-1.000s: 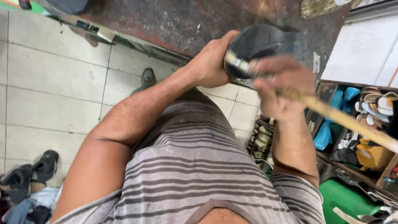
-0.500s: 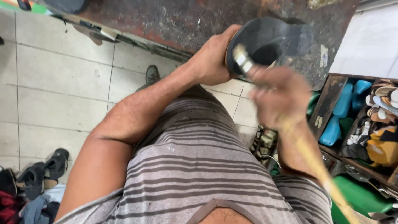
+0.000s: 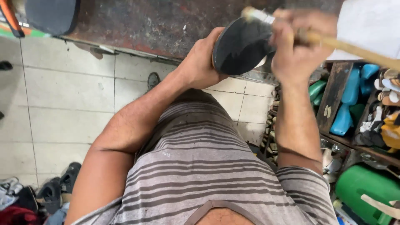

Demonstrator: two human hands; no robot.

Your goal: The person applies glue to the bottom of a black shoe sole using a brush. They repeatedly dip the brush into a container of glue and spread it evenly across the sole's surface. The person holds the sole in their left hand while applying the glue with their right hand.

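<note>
The dark workbench [image 3: 158, 21] lies in front of the person. Above its edge, the left hand [image 3: 200, 62] grasps a black shoe [image 3: 241, 46] from the left side. The right hand [image 3: 296, 46], blurred, is clenched around a brush [image 3: 333, 41] just right of the shoe.

- Your left hand [image 3: 200, 62] is raised out in front of your chest, wrist bent back, fingers curled closed around what it grips.
- Your left forearm slants up from a bent elbow low at the left of the view.
- Your right hand [image 3: 293, 50] is blurred, clenched in a fist with the knuckles toward you.
- Your right forearm runs almost straight up from your sleeve, close beside your body.
</note>
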